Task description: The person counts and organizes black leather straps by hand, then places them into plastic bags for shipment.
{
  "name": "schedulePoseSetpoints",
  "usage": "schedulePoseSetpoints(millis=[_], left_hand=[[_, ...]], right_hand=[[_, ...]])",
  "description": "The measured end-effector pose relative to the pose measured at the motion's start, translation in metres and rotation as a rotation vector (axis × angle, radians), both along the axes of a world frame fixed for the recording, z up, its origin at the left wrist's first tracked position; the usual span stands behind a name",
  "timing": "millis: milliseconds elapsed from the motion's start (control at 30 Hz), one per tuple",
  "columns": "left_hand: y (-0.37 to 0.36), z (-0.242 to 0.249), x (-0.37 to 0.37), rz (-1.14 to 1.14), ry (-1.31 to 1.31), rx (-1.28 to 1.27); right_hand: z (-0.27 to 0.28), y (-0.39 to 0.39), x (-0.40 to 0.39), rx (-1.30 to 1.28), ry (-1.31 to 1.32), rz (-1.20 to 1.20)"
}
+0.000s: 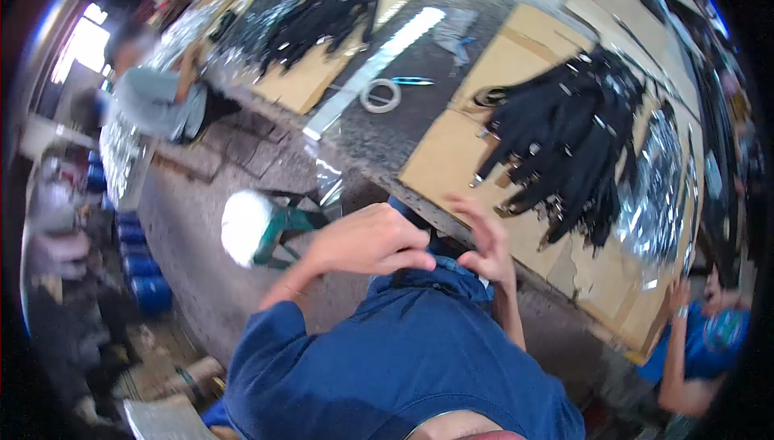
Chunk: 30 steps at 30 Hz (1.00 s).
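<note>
From far off, I watch my two hands up in front of my blue shirt point(387, 351). My right hand point(486, 238) is open, with its fingers spread and a bit bent. My left hand point(371, 238) has its fingers curled under, so I can't tell if it holds something. The big pile of black straps point(556, 150) is ahead and to the right of my right hand, on brown cardboard point(451, 154). Shiny clear plastic point(653, 190) is past the straps. A tape roll point(379, 109) sits ahead of my left hand, near a blue pen point(413, 80). A white-topped stool point(246, 226) is to its left.
</note>
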State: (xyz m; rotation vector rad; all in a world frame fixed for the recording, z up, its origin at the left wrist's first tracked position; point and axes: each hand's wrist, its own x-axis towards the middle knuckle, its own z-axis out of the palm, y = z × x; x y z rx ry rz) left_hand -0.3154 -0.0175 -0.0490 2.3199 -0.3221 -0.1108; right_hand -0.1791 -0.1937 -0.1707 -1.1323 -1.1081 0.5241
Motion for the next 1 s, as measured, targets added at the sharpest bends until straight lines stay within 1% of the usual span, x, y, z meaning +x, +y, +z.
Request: schedulePoseSetpoints(millis=[33,67,100,133,167,233,267,300,367,400,433,500,533,600,633,700,767,833,867,900,967,1000], left_hand=[[-0.007,-0.018,0.009,0.090,-0.053,0.019],[-0.013,-0.030,0.015,0.035,-0.050,0.014],[-0.019,-0.040,0.020,0.171,-0.079,-0.083],[-0.023,-0.048,0.025,0.318,-0.107,-0.180],[-0.024,-0.056,0.030,0.296,-0.103,-0.188],[-0.027,-0.068,0.035,0.556,-0.093,-0.071],[-0.026,-0.070,0.039,0.590,0.026,-0.172],[-0.027,-0.076,0.042,0.584,0.038,-0.177],[-0.031,-0.093,0.049,0.597,0.072,-0.544],[-0.033,-0.099,0.052,0.591,0.103,-0.643],[-0.033,-0.106,0.054,0.588,0.105,-0.644],[-0.033,-0.117,0.057,0.680,0.142,-0.733],[-0.033,-0.123,0.058,0.675,0.144,-0.734],[-0.035,-0.130,0.061,0.759,0.109,-0.728],[-0.036,-0.130,0.063,0.746,0.112,-0.732],[-0.036,-0.127,0.066,0.810,0.129,-0.686],[-0.035,-0.139,0.068,0.805,0.137,-0.699],[-0.032,-0.148,0.071,0.867,0.133,-0.604],[-0.028,-0.150,0.073,0.879,0.214,-0.497],[-0.032,-0.145,0.077,0.865,0.216,-0.498],[-0.039,-0.135,0.085,0.747,0.091,-0.929],[-0.037,-0.140,0.085,0.714,0.143,-0.934]], right_hand=[[0.005,0.003,-0.005,0.031,-0.007,0.161],[-0.001,-0.002,-0.017,-0.106,0.142,0.173],[-0.011,0.002,-0.030,-0.076,0.400,0.080],[-0.026,-0.002,-0.030,-0.142,0.494,0.008],[-0.036,-0.005,-0.029,-0.207,0.589,-0.056],[-0.040,-0.011,-0.024,-0.264,0.608,-0.191],[-0.043,-0.012,-0.021,-0.240,0.584,-0.220],[-0.045,-0.013,-0.019,-0.239,0.568,-0.253],[-0.040,-0.014,-0.015,-0.286,0.536,-0.281],[-0.042,-0.013,-0.013,-0.286,0.538,-0.285],[-0.045,-0.012,-0.012,-0.292,0.499,-0.270],[-0.051,-0.009,-0.010,-0.298,0.458,-0.257],[-0.054,-0.008,-0.010,-0.292,0.494,-0.238],[-0.059,-0.006,-0.008,-0.284,0.527,-0.232],[-0.063,-0.005,-0.008,-0.277,0.548,-0.222],[-0.068,-0.004,-0.007,-0.268,0.566,-0.230],[-0.070,-0.004,-0.005,-0.316,0.580,-0.226],[-0.064,-0.003,-0.002,-0.328,0.580,-0.264],[-0.067,-0.004,0.001,-0.294,0.582,-0.244],[-0.069,-0.004,0.002,-0.261,0.585,-0.223],[-0.068,-0.004,0.004,-0.277,0.577,-0.264],[-0.068,-0.003,0.006,-0.297,0.583,-0.263]])
